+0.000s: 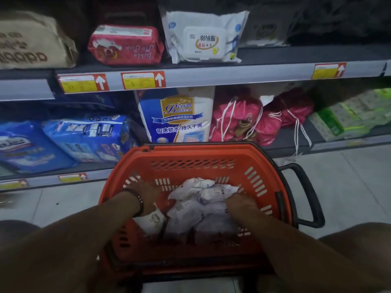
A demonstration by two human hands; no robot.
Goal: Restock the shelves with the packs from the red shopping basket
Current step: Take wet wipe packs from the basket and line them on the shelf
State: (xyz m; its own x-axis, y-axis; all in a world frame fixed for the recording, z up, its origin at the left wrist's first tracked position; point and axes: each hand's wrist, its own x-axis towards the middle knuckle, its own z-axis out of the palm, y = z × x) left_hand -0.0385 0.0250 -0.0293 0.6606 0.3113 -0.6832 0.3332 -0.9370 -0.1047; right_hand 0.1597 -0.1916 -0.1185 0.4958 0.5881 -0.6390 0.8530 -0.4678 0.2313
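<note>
The red shopping basket [190, 163] stands on the floor in front of the shelves. Several white packs [203, 193] lie in a loose pile inside it. My left hand [149, 192], with a dark bracelet at the wrist, reaches down into the basket's left side, just beyond a white pack [152, 220]; its fingers are hidden. My right hand [240, 203] lies on the right of the pile with its fingers curled into the packs. The upper shelf [243, 72] carries a white wipes pack [203, 37] and a red pack [127, 45].
The lower shelf holds blue packs [84, 138], a tall white and blue pack [177, 117], pink drawstring bags [239, 119] and green packs [349, 117]. The basket's black handle [306, 193] sticks out to the right over the tiled floor [349, 187].
</note>
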